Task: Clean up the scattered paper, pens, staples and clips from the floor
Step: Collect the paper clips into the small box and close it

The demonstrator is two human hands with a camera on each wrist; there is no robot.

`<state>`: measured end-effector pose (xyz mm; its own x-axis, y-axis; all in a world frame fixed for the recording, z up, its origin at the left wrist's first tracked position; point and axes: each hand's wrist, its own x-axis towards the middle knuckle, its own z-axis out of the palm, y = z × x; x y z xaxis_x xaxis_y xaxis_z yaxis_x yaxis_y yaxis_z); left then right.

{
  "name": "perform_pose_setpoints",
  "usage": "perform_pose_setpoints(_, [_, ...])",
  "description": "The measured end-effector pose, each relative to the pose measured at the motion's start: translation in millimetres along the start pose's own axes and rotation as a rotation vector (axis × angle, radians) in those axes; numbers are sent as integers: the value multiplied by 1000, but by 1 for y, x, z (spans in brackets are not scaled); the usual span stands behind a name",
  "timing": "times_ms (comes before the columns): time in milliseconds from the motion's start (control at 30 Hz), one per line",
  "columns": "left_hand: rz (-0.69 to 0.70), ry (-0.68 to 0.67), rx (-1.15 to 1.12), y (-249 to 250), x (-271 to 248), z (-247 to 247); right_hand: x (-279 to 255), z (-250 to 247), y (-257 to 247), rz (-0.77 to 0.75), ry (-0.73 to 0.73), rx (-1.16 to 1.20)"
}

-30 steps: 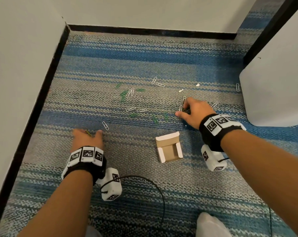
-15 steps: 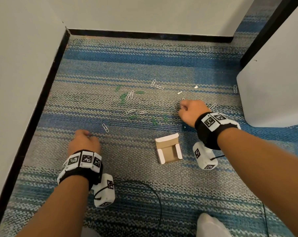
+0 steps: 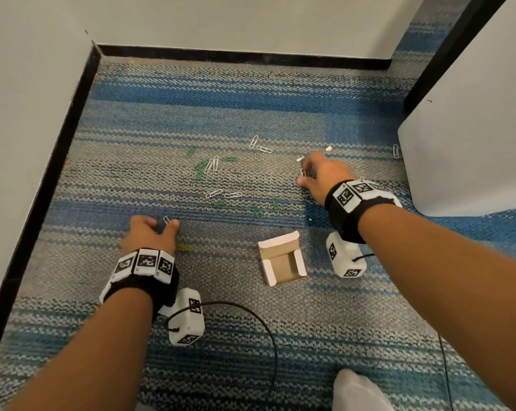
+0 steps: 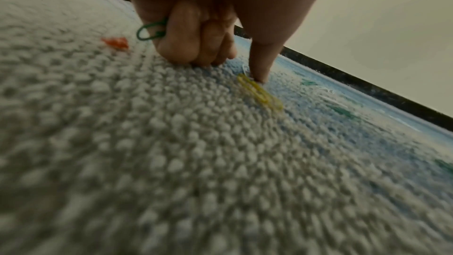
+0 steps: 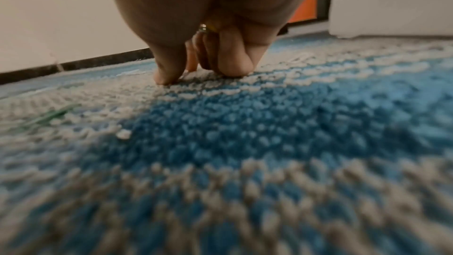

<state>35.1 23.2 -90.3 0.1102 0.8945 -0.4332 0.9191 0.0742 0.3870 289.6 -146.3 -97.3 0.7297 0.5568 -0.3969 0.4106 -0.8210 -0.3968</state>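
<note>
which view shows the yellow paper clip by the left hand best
The left wrist view. There the yellow paper clip lies large on the carpet, right at the tip of the left hand's extended finger. The head view shows it only as a small yellowish smudge beside that hand. The right wrist view does not show it.

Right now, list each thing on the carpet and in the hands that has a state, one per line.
left hand: fingers curled, holding a green clip, fingertip on the carpet beside the yellow clip
right hand: fingers curled round gathered clips, fingertips on the carpet
cardboard box: open, flaps out, looks empty
yellow clip: flat on the carpet
loose clips: scattered, not yet picked up
</note>
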Motion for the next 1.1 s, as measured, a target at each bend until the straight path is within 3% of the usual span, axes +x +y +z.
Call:
perform_pose_setpoints(200, [21, 46, -25, -2, 0, 5, -5, 0, -9, -29, 23, -82])
perform_pose_setpoints(267, [47, 60, -3, -4, 4, 6, -9, -3, -4, 5, 36, -1])
perform_pose_setpoints(467, [54, 71, -30, -7, 5, -1, -17, -15, 33, 438, 187, 1126])
perform_pose_setpoints(533, [35, 84, -105, -7, 3, -3, -28, -22, 46, 448, 192, 1308])
perform_pose_setpoints(600, [62, 0, -92, -12, 5, -2, -35, -23, 57, 400, 196, 1391])
perform_pose_setpoints(700, [56, -83, -131, -12, 3, 0, -32, -21, 64, 420, 198, 1256])
perform_pose_setpoints(867, [215, -69, 62, -13, -12, 2, -30, -19, 71, 221, 276, 330])
perform_pose_setpoints(967, [284, -69, 118, -19, -11, 3, -33, -18, 68, 206, 201, 179])
perform_pose_setpoints(1100, [309, -35, 105, -20, -15, 2, -28, -18, 68, 269, 220, 190])
